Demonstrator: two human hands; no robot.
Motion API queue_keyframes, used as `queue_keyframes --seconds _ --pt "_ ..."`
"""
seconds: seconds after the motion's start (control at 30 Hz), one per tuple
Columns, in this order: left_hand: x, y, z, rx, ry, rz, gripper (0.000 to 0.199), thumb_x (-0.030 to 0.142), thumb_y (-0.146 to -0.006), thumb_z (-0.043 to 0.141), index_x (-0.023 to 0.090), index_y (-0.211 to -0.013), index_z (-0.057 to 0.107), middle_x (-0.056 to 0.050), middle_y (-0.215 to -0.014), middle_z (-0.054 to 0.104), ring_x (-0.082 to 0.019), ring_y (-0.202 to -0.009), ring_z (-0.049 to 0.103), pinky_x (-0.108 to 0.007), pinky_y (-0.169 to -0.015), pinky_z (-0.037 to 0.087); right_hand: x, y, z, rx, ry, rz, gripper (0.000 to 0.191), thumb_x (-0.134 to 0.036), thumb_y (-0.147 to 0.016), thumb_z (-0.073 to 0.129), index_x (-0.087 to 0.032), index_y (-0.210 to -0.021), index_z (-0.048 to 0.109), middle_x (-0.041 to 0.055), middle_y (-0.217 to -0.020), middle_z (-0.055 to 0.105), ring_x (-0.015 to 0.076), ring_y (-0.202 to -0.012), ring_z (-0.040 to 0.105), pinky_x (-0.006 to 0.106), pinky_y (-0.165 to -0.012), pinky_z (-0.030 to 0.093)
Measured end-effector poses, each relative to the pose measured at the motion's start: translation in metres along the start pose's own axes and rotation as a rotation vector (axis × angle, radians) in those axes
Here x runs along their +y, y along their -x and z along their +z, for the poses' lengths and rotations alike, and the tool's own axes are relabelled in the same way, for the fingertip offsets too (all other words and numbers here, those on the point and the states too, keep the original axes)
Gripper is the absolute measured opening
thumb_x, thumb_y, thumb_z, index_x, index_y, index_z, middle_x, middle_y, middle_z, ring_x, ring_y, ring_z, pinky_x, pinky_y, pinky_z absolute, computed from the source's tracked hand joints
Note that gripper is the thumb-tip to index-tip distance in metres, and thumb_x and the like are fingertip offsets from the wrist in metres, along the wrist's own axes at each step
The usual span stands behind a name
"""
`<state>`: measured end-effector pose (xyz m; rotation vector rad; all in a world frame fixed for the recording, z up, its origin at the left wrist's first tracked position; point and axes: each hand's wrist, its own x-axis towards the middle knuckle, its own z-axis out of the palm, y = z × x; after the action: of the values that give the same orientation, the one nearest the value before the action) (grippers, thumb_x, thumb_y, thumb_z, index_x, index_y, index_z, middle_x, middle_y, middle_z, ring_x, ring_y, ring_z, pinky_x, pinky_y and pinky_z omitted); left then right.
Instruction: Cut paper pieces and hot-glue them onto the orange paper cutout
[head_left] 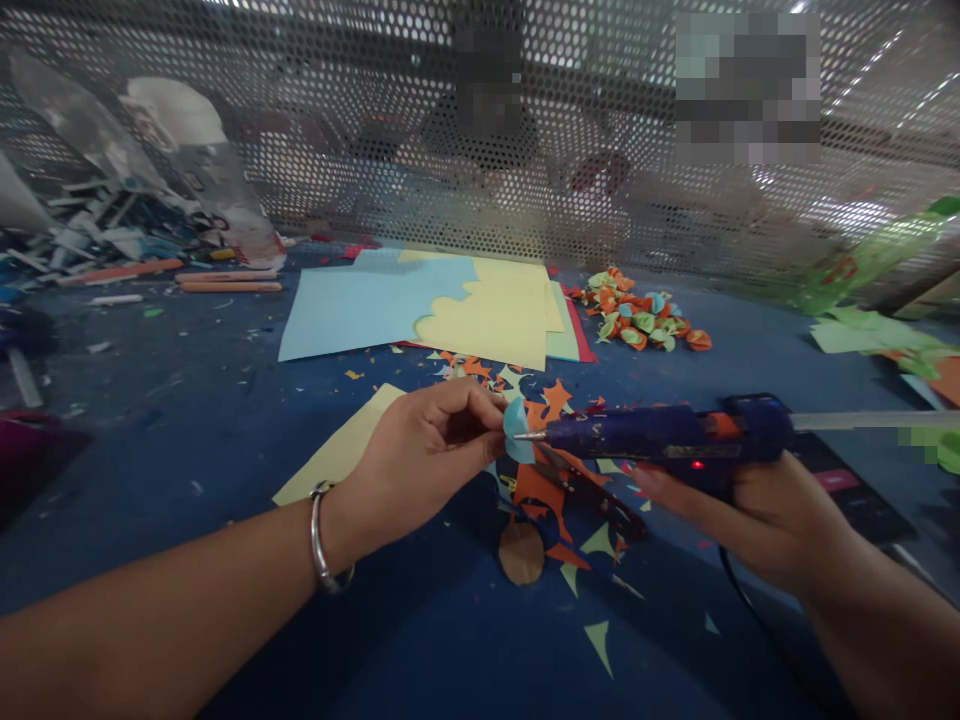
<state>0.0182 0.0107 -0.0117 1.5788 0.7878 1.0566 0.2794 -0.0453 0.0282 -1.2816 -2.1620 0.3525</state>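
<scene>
Between thumb and fingers, my left hand pinches a small light-blue paper piece, curled at its edge. My right hand is wrapped round a dark blue hot glue gun with a red light lit and a clear glue stick out of its back. The gun's metal nozzle is at the blue paper and seems to touch it. Below lie orange paper scraps, partly over what looks like dark-handled scissors. A round brown cardboard disc lies nearer to me.
Blue and yellow paper sheets lie at the back, beside a pile of curled paper petals. A clear bottle and many white stubs are at left. A phone lies under my right hand. A perforated metal panel closes the back.
</scene>
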Motion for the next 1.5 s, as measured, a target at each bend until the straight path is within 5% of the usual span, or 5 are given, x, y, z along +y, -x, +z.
queue_keyframes --seconds 0.73,1.23,1.5 --pt "-0.0033 0.0008 -0.0006 0.002 -0.025 0.034 0.011 0.011 -0.082 0.067 0.019 -0.075 0.064 -0.001 -0.083 0.069 -0.011 -0.072 0.063 -0.023 -0.064 0.051 0.0064 0.0059 -0.0008 0.006 0.128 -0.026 0.024 -0.038 -0.093 0.06 -0.021 -0.084 0.075 0.0006 -0.072 0.077 0.0178 -0.059 0.071 0.026 -0.056 0.06" --pt "-0.0036 0.0008 -0.0015 -0.01 -0.021 0.025 0.013 0.011 -0.082 0.067 0.019 -0.074 0.063 -0.001 -0.081 0.067 -0.011 -0.071 0.061 -0.023 -0.062 0.051 0.0089 0.0076 -0.0009 -0.003 0.177 -0.051 0.026 -0.037 -0.095 0.058 -0.02 -0.099 0.077 0.0048 -0.09 0.079 0.0224 -0.077 0.076 0.031 -0.071 0.063" --pt "-0.0033 0.0009 -0.0014 -0.008 -0.049 0.016 0.011 0.012 -0.082 0.066 0.019 -0.074 0.064 -0.002 -0.082 0.068 -0.011 -0.073 0.061 -0.024 -0.063 0.05 0.0083 0.0057 -0.0018 0.026 0.205 -0.118 0.029 -0.034 -0.095 0.056 -0.017 -0.085 0.077 0.0049 -0.077 0.078 0.0203 -0.066 0.075 0.025 -0.062 0.062"
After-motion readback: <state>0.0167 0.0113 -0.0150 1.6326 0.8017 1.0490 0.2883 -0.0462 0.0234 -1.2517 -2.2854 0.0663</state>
